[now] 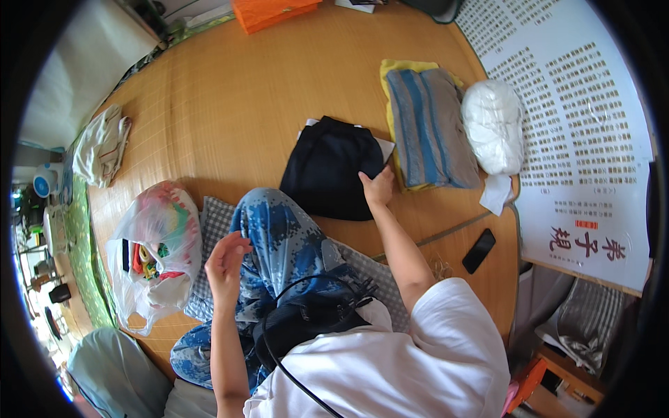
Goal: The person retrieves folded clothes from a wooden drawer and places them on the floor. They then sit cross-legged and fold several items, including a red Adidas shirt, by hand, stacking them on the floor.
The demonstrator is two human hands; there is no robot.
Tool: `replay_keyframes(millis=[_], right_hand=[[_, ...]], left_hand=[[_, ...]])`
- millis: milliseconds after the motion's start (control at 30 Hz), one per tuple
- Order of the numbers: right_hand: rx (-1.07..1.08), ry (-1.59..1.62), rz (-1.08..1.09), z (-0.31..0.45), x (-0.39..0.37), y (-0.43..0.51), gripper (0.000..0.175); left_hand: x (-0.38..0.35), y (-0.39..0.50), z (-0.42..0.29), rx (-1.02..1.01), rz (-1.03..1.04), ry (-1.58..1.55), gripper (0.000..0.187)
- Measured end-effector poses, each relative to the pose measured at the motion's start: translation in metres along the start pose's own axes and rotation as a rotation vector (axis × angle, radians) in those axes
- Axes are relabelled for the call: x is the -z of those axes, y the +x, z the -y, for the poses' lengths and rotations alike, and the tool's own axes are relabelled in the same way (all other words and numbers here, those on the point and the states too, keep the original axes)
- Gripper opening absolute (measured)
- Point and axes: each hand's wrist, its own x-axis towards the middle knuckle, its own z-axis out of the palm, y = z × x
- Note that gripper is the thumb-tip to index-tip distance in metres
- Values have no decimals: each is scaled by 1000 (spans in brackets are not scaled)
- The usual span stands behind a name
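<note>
A folded black garment (pixel 334 167) lies on the mat in front of my knees, with white edges showing from beneath it. My right hand (pixel 380 186) touches its right edge, thumb apart from the fingers and laid toward the cloth. Whether any fabric is pinched there is hard to see. Raised over my camouflage-clad leg (pixel 277 240), my left hand (pixel 227 261) has loosely bent fingers and nothing in it. To the right of the garment are folded grey-and-blue striped cloth (pixel 431 128) and yellow cloth (pixel 389 68) under it.
A white plastic-wrapped bundle (pixel 492 128) sits beside the striped cloth. A phone (pixel 479 251) lies at right. On the left are a filled plastic bag (pixel 157 251) and folded white cloth (pixel 99 146). An orange bag (pixel 272 13) is at the far edge. Another person's leg (pixel 117 373) shows lower left.
</note>
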Motion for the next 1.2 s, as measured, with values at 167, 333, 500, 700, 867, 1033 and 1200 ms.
replay_keyframes(millis=[167,333,500,700,867,1033,1200], right_hand=[[-184,944,370,-12,-9,-2,36],[103,726,370,-54,12,-21,38],[310,271,416,-139,75,-2,41],[289,-65,341,-189,127,11,40],[286,-591,87,-123,126,-17,40],[857,-14,52,30,100,-92,30],[1427,399,530,174,72,-241,23]], left_hand=[[-2,0,-2,-31,-7,-53,23],[-9,-2,-3,-42,32,-50,22],[0,-9,-5,-34,9,-65,21],[39,-27,9,-72,-101,-38,21],[102,-59,37,-278,-656,251,20],[167,-58,56,-329,-845,688,30],[185,-47,79,100,-475,1178,57]])
